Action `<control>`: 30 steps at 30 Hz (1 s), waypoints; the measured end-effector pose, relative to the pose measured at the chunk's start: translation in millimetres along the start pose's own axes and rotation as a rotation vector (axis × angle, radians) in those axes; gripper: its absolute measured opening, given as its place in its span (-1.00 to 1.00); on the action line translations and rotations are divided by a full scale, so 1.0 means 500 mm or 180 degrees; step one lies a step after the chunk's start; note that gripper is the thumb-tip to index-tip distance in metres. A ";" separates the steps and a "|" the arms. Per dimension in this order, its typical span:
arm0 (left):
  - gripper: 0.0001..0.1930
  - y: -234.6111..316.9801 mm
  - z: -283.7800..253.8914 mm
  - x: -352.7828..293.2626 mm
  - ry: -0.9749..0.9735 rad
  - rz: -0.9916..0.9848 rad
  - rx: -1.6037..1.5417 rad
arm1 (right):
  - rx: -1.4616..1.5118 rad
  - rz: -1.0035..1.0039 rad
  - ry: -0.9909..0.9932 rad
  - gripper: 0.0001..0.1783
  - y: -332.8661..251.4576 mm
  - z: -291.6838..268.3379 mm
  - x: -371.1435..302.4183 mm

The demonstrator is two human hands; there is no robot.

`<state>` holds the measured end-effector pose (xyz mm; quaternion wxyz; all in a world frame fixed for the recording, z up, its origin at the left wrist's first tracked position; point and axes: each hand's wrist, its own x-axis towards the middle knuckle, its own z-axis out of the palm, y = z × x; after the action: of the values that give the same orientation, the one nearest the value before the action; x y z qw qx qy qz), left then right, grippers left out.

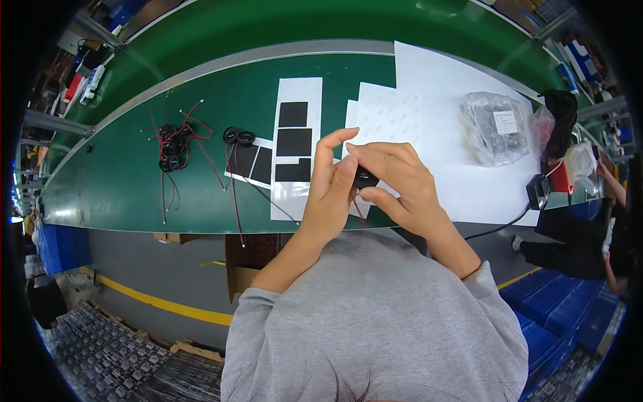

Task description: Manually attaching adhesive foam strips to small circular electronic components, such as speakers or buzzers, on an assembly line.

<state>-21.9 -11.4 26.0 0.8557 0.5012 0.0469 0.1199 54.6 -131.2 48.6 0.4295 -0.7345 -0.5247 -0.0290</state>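
Nearest me, past the grey shirt [382,301], a red wire [358,206] trailed from between the hands toward the body. Just beyond it, the black rounded part [365,178] sat on the left side of the right hand [412,184], in the pinch between its thumb below and bent fingers above. I could read no long axis on it. The right hand was the nearer, closed round it. The left hand [328,189] came in from the part's left, thumb and forefinger well apart with nothing visible between them; whether that thumb touched the part, I couldn't tell.

Farther off on the green table [221,84], a white strip [297,90] with black patches lay beyond the left hand. A pair of black rings [239,137] and a wire cluster [175,144] lay to its left; a clear bag [495,134] rested far right on white paper [435,80].
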 end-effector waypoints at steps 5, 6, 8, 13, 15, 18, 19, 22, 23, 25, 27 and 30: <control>-0.60 0.011 0.011 0.012 0.0331 -0.0187 -0.0729 | 0.0257 0.0007 0.0112 -0.47 -0.005 0.009 -0.002; -0.61 0.009 0.005 0.013 0.0212 -0.0143 -0.0471 | 0.0258 0.0005 0.0111 -0.47 -0.006 0.009 -0.004; -0.62 0.004 -0.003 0.012 0.0099 -0.0096 -0.0211 | 0.0487 0.0397 0.0115 -0.44 -0.010 0.012 -0.008; -0.64 -0.003 0.003 0.010 0.0119 0.0189 0.0290 | 0.0379 0.0300 0.0031 -0.43 -0.004 0.017 -0.007; -0.65 0.003 0.013 0.010 0.0238 0.0137 0.0057 | 0.0528 0.0435 0.0009 -0.43 0.000 0.017 -0.006; -0.66 0.009 0.005 0.015 0.0247 0.0022 -0.0092 | 0.0703 0.0462 0.0002 -0.47 0.006 0.015 -0.003; -0.66 0.010 0.000 0.016 0.0149 -0.0038 -0.0013 | 0.0739 0.0433 0.0004 -0.49 0.008 0.016 -0.002; -0.63 0.007 -0.002 0.017 0.0092 0.0126 0.0531 | 0.0687 0.0384 0.0022 -0.51 0.006 0.016 -0.003; -0.63 0.005 -0.007 0.016 0.0094 0.0122 0.0531 | 0.0599 0.0362 0.0039 -0.52 0.006 0.016 -0.003; -0.70 0.001 -0.019 0.016 -0.0164 -0.0111 0.0310 | 0.0507 0.0328 0.0049 -0.51 0.012 0.020 -0.003; -0.70 -0.004 -0.012 0.018 -0.0239 -0.0108 0.0130 | 0.0418 0.0297 0.0058 -0.51 0.017 0.023 -0.003; -0.54 -0.003 -0.013 0.016 -0.0285 -0.0109 -0.0088 | 0.0638 0.0615 -0.0176 -0.54 0.015 0.024 -0.004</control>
<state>-15.3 -4.3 21.8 0.8657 0.4933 0.0155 0.0833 54.8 -125.3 35.5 0.4868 -0.7355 -0.4635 0.0853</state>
